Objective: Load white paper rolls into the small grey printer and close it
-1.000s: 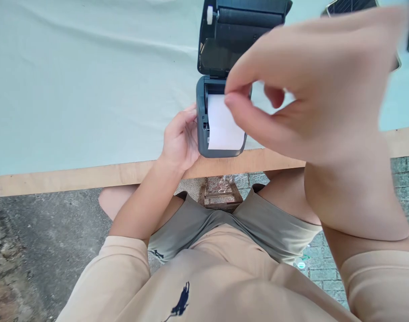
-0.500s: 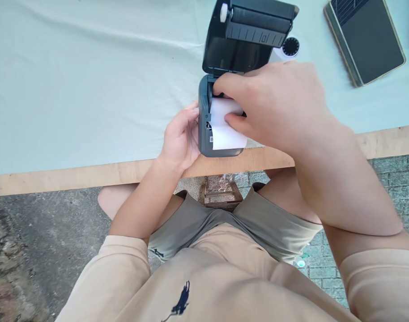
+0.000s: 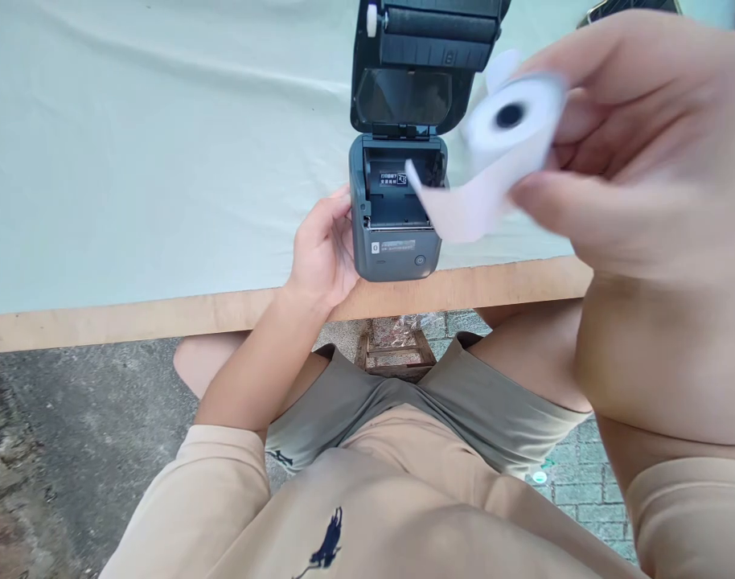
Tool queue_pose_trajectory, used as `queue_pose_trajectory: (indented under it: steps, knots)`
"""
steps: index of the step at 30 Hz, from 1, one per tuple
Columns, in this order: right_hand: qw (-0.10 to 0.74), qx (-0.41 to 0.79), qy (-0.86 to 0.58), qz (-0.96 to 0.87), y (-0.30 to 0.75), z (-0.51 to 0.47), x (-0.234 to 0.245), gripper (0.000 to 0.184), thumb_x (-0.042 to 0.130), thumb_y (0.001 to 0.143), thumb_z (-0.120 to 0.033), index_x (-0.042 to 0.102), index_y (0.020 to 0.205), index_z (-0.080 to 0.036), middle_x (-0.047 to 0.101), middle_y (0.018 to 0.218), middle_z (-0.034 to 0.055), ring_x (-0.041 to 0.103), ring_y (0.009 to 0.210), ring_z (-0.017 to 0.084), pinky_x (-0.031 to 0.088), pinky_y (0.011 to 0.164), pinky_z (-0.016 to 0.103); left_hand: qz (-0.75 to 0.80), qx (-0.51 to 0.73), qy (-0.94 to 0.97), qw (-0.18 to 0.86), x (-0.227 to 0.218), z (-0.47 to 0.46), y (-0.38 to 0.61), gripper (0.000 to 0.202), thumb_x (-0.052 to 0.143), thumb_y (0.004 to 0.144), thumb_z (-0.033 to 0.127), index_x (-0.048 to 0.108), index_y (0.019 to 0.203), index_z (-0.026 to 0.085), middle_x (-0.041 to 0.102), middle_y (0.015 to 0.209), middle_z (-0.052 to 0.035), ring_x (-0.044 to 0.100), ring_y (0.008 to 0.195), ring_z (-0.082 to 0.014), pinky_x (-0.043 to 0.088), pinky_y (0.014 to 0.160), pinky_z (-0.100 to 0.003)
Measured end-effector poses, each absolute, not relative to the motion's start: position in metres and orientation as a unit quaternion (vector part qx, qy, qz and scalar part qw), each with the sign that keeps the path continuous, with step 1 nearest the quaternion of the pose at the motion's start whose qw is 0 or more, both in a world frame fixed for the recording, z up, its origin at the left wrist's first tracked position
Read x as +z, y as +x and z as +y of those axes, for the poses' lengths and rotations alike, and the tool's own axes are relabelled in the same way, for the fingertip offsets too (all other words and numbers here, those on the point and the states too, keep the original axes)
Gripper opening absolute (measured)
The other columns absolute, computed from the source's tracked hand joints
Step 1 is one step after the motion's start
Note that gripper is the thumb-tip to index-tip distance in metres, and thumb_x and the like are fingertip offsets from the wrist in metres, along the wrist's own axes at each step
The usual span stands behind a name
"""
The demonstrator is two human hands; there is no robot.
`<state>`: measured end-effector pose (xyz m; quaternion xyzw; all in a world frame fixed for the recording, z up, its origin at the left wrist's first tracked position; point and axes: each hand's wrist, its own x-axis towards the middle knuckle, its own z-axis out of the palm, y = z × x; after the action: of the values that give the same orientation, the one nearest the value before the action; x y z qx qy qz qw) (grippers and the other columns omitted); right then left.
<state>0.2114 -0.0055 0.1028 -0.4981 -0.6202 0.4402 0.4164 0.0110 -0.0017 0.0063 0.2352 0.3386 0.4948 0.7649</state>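
Note:
A dark grey label printer (image 3: 397, 245) stands at the table's front edge with its lid (image 3: 416, 88) swung up and back. Its inner bay shows a printed sticker and no roll. My left hand (image 3: 325, 249) grips the printer's left side, the fingertips hidden behind it. Up to the right, my right hand (image 3: 621, 137) is closed on a white paper roll (image 3: 485, 133), slightly blurred. The roll's dark core hole faces left, and its loose paper end curls down in front of the printer's right side.
A pale green cloth covers the table (image 3: 162, 161), whose bare wooden front edge (image 3: 162, 314) runs above my lap. A dark flat device (image 3: 636, 8) at the top right is mostly hidden by my right hand. Below, a wooden stool frame (image 3: 397, 354) shows between my legs.
My right hand has lifted the paper roll out of the printer's bay and moved up and right with it. The printer has shifted slightly left, still in my left hand.

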Motion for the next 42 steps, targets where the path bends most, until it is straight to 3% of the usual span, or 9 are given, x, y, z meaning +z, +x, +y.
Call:
queue_pose_trajectory:
  steps: [5, 8, 11, 17, 22, 28, 32, 37, 42]
  knots:
    - [0.484, 0.533, -0.514, -0.467, 0.25, 0.015, 0.076, 0.029, 0.079, 0.049, -0.047, 0.066, 0.065, -0.026, 0.036, 0.052, -0.0025, 0.02, 0.043, 0.006, 0.01, 0.041, 0.029, 0.365, 0.468, 0.245, 0.767, 0.01, -0.001, 0.011, 0.026, 0.04, 0.089, 0.028, 0.065, 0.084, 0.02, 0.073, 0.099, -0.0053, 0.07, 0.105, -0.0216, 0.057, 0.096, -0.035]
    - [0.432, 0.558, -0.58, -0.406, 0.271, 0.028, 0.063, 0.026, 0.062, 0.057, -0.049, 0.067, 0.074, -0.03, 0.059, 0.074, 0.0006, 0.024, 0.046, 0.007, 0.013, 0.045, 0.033, 0.377, 0.458, 0.256, 0.764, 0.01, -0.001, 0.011, 0.026, 0.04, 0.089, 0.03, 0.064, 0.084, 0.021, 0.073, 0.104, -0.0057, 0.066, 0.116, -0.0231, 0.055, 0.101, -0.035]
    - [0.473, 0.536, -0.603, -0.354, 0.281, 0.037, 0.049, 0.023, 0.051, 0.065, -0.05, 0.059, 0.071, -0.029, 0.051, 0.071, 0.0025, 0.026, 0.047, 0.009, 0.013, 0.045, 0.034, 0.382, 0.471, 0.264, 0.75, 0.006, -0.001, 0.011, 0.029, 0.038, 0.09, 0.028, 0.065, 0.084, 0.02, 0.072, 0.094, -0.0031, 0.069, 0.105, -0.0207, 0.057, 0.096, -0.035]
    - [0.592, 0.399, -0.552, -0.431, 0.274, 0.039, 0.03, 0.037, 0.072, 0.056, -0.049, 0.048, 0.076, -0.029, 0.043, 0.066, -0.0009, 0.035, 0.046, 0.01, 0.009, 0.035, 0.027, 0.383, 0.49, 0.256, 0.74, 0.001, -0.001, 0.01, 0.038, 0.032, 0.094, 0.025, 0.067, 0.082, 0.018, 0.067, 0.082, -0.0007, 0.07, 0.087, -0.0142, 0.057, 0.086, -0.028]
    - [0.529, 0.22, -0.548, -0.609, 0.283, 0.039, 0.027, 0.022, 0.07, 0.066, -0.026, 0.054, 0.081, -0.028, 0.05, 0.074, 0.0008, 0.043, 0.06, 0.013, 0.031, 0.046, 0.028, 0.376, 0.489, 0.257, 0.744, 0.002, -0.001, 0.01, 0.036, 0.033, 0.094, 0.024, 0.067, 0.081, 0.018, 0.067, 0.081, -0.001, 0.069, 0.083, -0.0141, 0.057, 0.083, -0.028]
    - [0.341, 0.051, -0.717, -0.606, 0.294, 0.041, 0.021, 0.062, 0.064, 0.046, -0.002, 0.059, 0.103, -0.025, 0.055, 0.073, -0.0026, 0.04, 0.056, 0.011, 0.032, 0.048, 0.027, 0.351, 0.49, 0.249, 0.758, 0.001, 0.0, 0.01, 0.034, 0.036, 0.092, 0.025, 0.067, 0.082, 0.017, 0.069, 0.08, -0.0013, 0.07, 0.09, -0.0151, 0.058, 0.088, -0.029]
    - [0.277, 0.072, -0.688, -0.667, 0.296, 0.03, 0.031, 0.071, 0.061, 0.055, -0.01, 0.051, 0.124, -0.02, 0.061, 0.091, 0.0033, 0.049, 0.07, 0.015, 0.041, 0.062, 0.031, 0.344, 0.497, 0.249, 0.757, 0.0, 0.001, 0.009, 0.038, 0.034, 0.092, 0.024, 0.069, 0.082, 0.016, 0.068, 0.079, -0.001, 0.069, 0.083, -0.0127, 0.058, 0.082, -0.026]
    - [0.339, -0.071, -0.56, -0.753, 0.293, 0.033, 0.032, 0.06, 0.064, 0.066, -0.032, 0.056, 0.119, -0.005, 0.059, 0.113, 0.018, 0.058, 0.105, 0.028, 0.045, 0.092, 0.044, 0.34, 0.482, 0.252, 0.767, 0.001, 0.001, 0.009, 0.032, 0.037, 0.092, 0.026, 0.067, 0.086, 0.017, 0.069, 0.084, -0.0026, 0.071, 0.09, -0.0166, 0.058, 0.089, -0.032]
    - [0.294, -0.16, -0.589, -0.735, 0.263, 0.042, 0.019, 0.068, 0.072, 0.057, -0.058, 0.06, 0.109, -0.015, 0.067, 0.098, 0.0071, 0.058, 0.101, 0.029, 0.041, 0.096, 0.05, 0.337, 0.488, 0.257, 0.763, 0.0, 0.001, 0.008, 0.031, 0.037, 0.091, 0.026, 0.067, 0.085, 0.017, 0.071, 0.088, -0.0028, 0.071, 0.096, -0.0182, 0.056, 0.097, -0.035]
